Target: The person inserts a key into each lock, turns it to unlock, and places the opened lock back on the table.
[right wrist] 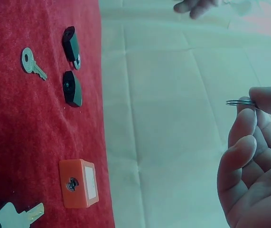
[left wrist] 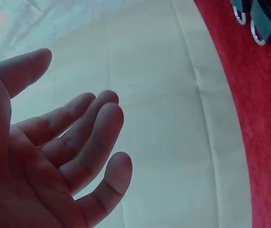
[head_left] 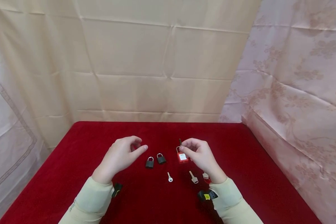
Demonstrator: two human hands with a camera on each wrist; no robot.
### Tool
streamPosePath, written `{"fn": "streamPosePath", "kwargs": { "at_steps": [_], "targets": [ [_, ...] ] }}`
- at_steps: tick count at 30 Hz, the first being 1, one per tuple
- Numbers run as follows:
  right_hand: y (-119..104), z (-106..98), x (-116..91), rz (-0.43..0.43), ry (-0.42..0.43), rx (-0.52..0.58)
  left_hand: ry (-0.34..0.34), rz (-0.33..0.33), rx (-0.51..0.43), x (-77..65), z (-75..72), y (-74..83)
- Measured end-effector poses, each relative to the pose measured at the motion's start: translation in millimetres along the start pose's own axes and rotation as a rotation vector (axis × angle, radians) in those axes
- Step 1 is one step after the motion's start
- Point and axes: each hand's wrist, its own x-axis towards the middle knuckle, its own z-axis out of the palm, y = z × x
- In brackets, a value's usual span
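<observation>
My left hand [head_left: 118, 157] hovers left of two small black padlocks [head_left: 149, 163], fingers loosely bent and holding nothing; the left wrist view shows its bare palm. My right hand [head_left: 199, 153] pinches a thin metal key-like piece [right wrist: 238, 102] between thumb and fingertip; it appears edge-on in the right wrist view, so its exact kind is unclear. In the head view its dark narrow end [head_left: 180, 142] juts up past the fingertips. Just beside those fingertips is a red padlock [head_left: 182, 158] with a white label. From the right wrist, its keyhole side [right wrist: 72, 184] shows.
One small key [head_left: 170, 178] lies in front of the black padlocks. Nearer my right wrist lie a larger key [head_left: 194, 178] and another key [head_left: 205, 175] with a red ring [head_left: 207, 180]. Red cloth [head_left: 140, 199] covers the table; curtains [head_left: 156, 62] hang behind and at both sides.
</observation>
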Motion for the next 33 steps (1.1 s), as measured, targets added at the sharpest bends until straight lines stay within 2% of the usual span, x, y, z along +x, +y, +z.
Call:
{"fn": "streamPosePath", "kwargs": {
  "at_steps": [7,18,25,33],
  "targets": [
    [1.1,0.2,2.1,0.046,-0.019,0.034,-0.024,-0.031,0.03,15.1,13.3,-7.8],
    [7.9,-0.6,2.7,0.103,-0.027,0.056,-0.185,-0.148,0.121,33.0,38.2,-12.9],
    [12.5,-1.2,3.4,0.118,-0.042,0.047,-0.295,-0.182,0.173,37.3,56.2,-17.6],
    [13.8,0.8,5.1,0.124,-0.042,0.06,-0.357,-0.188,0.21,40.0,65.0,-22.3]
  ]
}}
